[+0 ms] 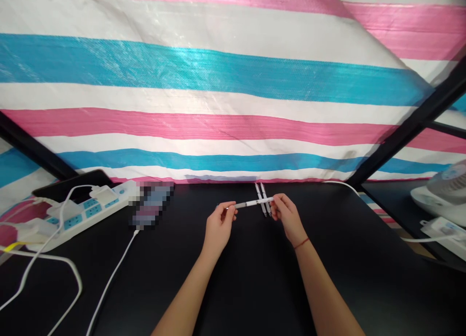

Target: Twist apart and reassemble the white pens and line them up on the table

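A slim white pen (252, 203) with a greyish section at its left part is held nearly level above the black table (255, 277). The fingers of my left hand (219, 223) pinch its left, greyish end. At the other end, my right hand (289, 215) is closed on the white part between thumb and fingers; a thin reddish band circles that wrist. Just behind the held pen, two more white pens (258, 190) lie side by side on the table, pointing away from me. The held pen crosses in front of them and hides their middles.
On the left, a white power strip (82, 220) carries plugs and loose white cables (78, 277). A blurred phone-like device (153, 205) with a cable (116, 273) lies beside it. Striped sheeting (218, 127) hangs behind. At right stand a fan (446, 190) and another power strip (446, 231).
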### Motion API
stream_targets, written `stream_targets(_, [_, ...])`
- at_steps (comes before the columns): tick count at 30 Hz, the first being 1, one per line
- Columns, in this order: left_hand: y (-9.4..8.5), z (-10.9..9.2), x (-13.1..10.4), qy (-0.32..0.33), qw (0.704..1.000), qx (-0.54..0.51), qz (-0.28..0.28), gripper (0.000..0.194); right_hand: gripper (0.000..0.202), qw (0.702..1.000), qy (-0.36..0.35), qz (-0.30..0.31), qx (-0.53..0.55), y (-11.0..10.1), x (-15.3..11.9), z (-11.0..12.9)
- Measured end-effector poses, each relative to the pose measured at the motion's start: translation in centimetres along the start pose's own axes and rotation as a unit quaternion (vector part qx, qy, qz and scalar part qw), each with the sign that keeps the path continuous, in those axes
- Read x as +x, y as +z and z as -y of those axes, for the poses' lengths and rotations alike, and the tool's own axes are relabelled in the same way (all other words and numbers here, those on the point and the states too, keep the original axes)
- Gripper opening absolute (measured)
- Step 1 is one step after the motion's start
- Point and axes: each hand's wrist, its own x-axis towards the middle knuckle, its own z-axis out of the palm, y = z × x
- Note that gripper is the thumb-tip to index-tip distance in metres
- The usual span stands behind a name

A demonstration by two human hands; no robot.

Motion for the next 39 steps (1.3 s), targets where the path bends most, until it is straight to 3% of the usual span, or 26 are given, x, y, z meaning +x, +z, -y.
stream_targets(11, [0.12,0.16,-0.03,-0.002,1.0,-0.004,-0.002,0.036,0.045,0.999,0.031,-0.008,-0.039,0.06,0.03,-0.33])
stream_targets(15, [0.06,0.23,0.01,-0.002,1.0,-0.007,-0.004,0.036,0.047,0.998,0.056,0.017,-0.013,-0.02,-0.01,-0.21])
stream_targets(21, [-0.13,0.31,0.14,-0.004,1.0,-0.017,-0.012,0.036,0.037,0.999,-0.006,0.045,-0.015,-0.06,-0.05,-0.06])
stream_targets(39, [-0.38,0.0,0.35,-0.011,0.999,-0.04,-0.018,0.035,0.035,0.996,-0.009,0.067,-0.066,-0.14,-0.32,0.51])
